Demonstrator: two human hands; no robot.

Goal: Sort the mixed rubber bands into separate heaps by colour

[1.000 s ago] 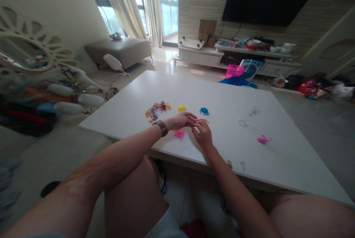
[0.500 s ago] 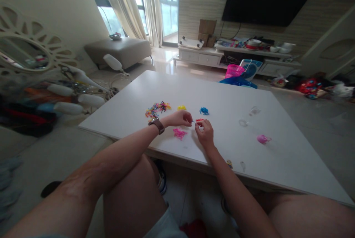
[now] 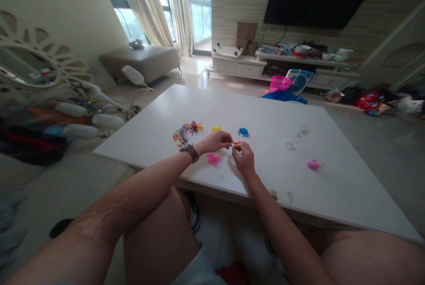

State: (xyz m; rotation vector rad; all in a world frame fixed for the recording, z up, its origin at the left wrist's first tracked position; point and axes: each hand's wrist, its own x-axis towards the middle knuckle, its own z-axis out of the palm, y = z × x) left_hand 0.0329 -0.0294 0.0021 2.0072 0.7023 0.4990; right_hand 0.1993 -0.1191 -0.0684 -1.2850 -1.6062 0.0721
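Note:
My left hand (image 3: 223,140), with a watch (image 3: 190,152) on its wrist, is closed in a pinch above the table. My right hand (image 3: 244,157) is pinched too, its fingertips almost meeting those of the left. Between them is a tiny dark rubber band (image 3: 232,145), mostly hidden by the fingers. Just behind the right fingers lie red bands (image 3: 237,143). Pink bands (image 3: 214,159) lie below the left hand and yellow bands (image 3: 216,129) beyond it. A blue pile (image 3: 243,132) is farther back, and a mixed-colour pile (image 3: 187,133) spreads to the left.
On the right of the white table (image 3: 345,179) are a pink item (image 3: 314,164) and clear plastic pieces (image 3: 290,145). A small yellow figure (image 3: 274,194) and a clear piece (image 3: 290,197) lie by the near edge. A pink basket (image 3: 278,84) stands beyond the table.
My hands have come closer together, and the dark band that showed between the fingertips is now mostly covered. The piles look unmoved; the view has shifted slightly.

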